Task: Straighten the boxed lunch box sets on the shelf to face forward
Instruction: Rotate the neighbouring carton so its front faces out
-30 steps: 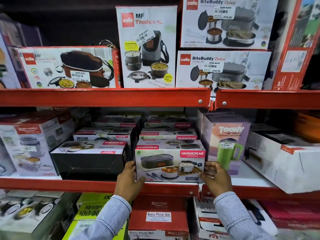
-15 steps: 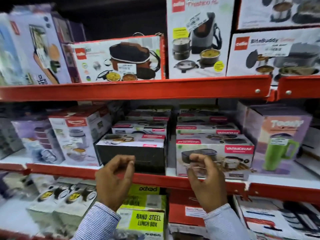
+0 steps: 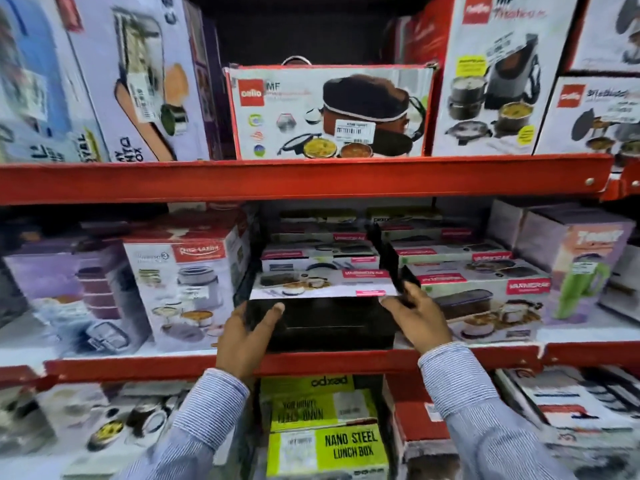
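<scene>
On the middle shelf a Varmora lunch box set [image 3: 325,323] stands with its plain black side to the front and its printed face on top. My left hand [image 3: 247,336] grips its front left corner, thumb on the black side. My right hand [image 3: 417,315] holds its right end, fingers on the black side panel. To its right a second Varmora box [image 3: 485,303] shows its printed front. More Varmora boxes [image 3: 322,254] are stacked behind both.
A Rishabh box [image 3: 187,282] stands left of the black-faced box, a Toony mug box [image 3: 581,261] at the right. The red shelf rail [image 3: 311,363] runs under my hands. Cello boxes [image 3: 329,112] fill the shelf above; a Nano Steel Lunch Box carton [image 3: 329,448] sits below.
My hands left the right Varmora box and moved left. They now grip the black-faced box at both ends. The view has swung left.
</scene>
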Demonstrator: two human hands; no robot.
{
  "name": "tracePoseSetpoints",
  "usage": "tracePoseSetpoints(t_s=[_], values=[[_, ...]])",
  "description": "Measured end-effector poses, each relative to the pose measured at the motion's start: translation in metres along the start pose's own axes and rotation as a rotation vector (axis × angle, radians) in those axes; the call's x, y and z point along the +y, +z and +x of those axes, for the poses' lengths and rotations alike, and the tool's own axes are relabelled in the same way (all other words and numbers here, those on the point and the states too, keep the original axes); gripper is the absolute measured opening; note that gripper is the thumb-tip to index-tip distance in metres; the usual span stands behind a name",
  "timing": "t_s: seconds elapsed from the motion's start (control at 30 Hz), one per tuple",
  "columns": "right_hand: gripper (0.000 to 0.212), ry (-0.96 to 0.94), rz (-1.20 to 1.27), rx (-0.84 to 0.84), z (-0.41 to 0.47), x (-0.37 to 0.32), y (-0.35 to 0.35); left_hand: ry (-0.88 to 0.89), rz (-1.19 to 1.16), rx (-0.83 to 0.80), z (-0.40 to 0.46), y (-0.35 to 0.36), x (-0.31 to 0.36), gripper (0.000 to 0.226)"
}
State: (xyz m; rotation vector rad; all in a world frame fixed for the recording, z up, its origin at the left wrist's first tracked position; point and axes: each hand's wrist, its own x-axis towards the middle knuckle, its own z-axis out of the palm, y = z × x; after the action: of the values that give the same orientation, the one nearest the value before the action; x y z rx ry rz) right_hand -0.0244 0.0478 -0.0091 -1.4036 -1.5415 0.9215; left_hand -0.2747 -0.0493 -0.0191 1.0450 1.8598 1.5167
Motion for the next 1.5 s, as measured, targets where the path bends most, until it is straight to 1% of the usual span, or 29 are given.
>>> tracePoseSetpoints(t_s=[0.07,0.1,0.17,0.2,0.23,0.27,0.3,0.33,0.4,0.43,0.47,0.53,0.57,0.63,0.7,0.77,0.87,1.07,1.13,1.27,1.4,1.5], values=[[0.078,0.000,0.054,0.018,-0.003,-0.005,-0.004,-0.018,-0.082,-0.015,0.008,-0.006,-0.007,0.066],[0.074,-0.013,0.083,0.035,-0.006,-0.008,-0.006,-0.016,-0.134,-0.024,0.007,-0.009,-0.004,0.067],[0.055,-0.025,0.167,0.067,-0.012,-0.014,-0.013,0.001,-0.188,-0.017,-0.001,-0.017,0.009,0.064],[0.048,-0.020,0.211,0.082,-0.015,-0.017,-0.017,0.010,-0.217,-0.023,-0.003,-0.021,0.013,0.072],[0.046,-0.022,0.252,0.100,-0.017,-0.020,-0.020,0.018,-0.239,-0.029,-0.006,-0.025,0.016,0.082],[0.049,-0.022,0.279,0.122,-0.019,-0.023,-0.023,0.031,-0.254,-0.027,-0.007,-0.029,0.019,0.081],[0.052,-0.031,0.279,0.144,-0.019,-0.024,-0.025,0.043,-0.263,-0.005,-0.010,-0.031,0.024,0.068],[0.050,-0.045,0.260,0.163,-0.019,-0.026,-0.026,0.055,-0.256,0.025,-0.011,-0.033,0.027,0.051],[0.029,-0.101,0.225,0.180,-0.018,-0.025,-0.028,0.097,-0.233,0.077,-0.010,-0.034,0.028,0.027],[0.023,-0.134,0.199,0.172,-0.018,-0.023,-0.028,0.121,-0.223,0.057,-0.008,-0.033,0.026,0.015],[0.027,-0.164,0.148,0.156,-0.018,-0.021,-0.028,0.138,-0.209,0.024,-0.005,-0.031,0.023,0.014],[0.036,-0.190,0.016,0.130,-0.016,-0.013,-0.024,0.172,-0.127,-0.014,0.001,-0.028,0.009,0.038],[0.036,-0.189,-0.045,0.121,-0.015,-0.007,-0.020,0.188,-0.077,-0.006,0.004,-0.027,0.001,0.046],[0.034,-0.163,-0.134,0.106,-0.011,0.003,-0.011,0.189,-0.008,0.009,0.007,-0.022,-0.012,0.053],[0.036,-0.127,-0.173,0.079,-0.008,0.012,-0.003,0.137,0.006,0.028,0.014,-0.016,-0.028,0.055],[0.039,-0.102,-0.196,0.058,-0.007,0.020,0.004,0.088,0.019,0.047,0.024,-0.010,-0.048,0.050],[0.044,-0.066,-0.190,0.043,-0.004,0.031,0.012,0.062,0.030,0.038,0.032,-0.005,-0.068,0.048],[0.049,-0.074,-0.153,0.050,-0.001,0.044,0.014,0.023,-0.010,0.036,0.020,-0.002,-0.047,0.044],[0.051,-0.103,-0.159,0.054,-0.003,0.044,0.015,0.022,-0.035,0.029,0.021,-0.001,-0.044,0.050],[0.040,-0.204,-0.290,0.052,-0.007,0.044,0.017,0.035,-0.008,0.015,0.023,0.000,-0.046,0.063],[0.034,-0.223,-0.282,0.053,-0.009,0.048,0.014,0.060,0.023,0.037,0.023,-0.001,-0.051,0.056],[0.036,-0.228,-0.267,0.061,-0.012,0.051,0.014,0.077,0.028,0.035,0.023,-0.004,-0.054,0.050]])
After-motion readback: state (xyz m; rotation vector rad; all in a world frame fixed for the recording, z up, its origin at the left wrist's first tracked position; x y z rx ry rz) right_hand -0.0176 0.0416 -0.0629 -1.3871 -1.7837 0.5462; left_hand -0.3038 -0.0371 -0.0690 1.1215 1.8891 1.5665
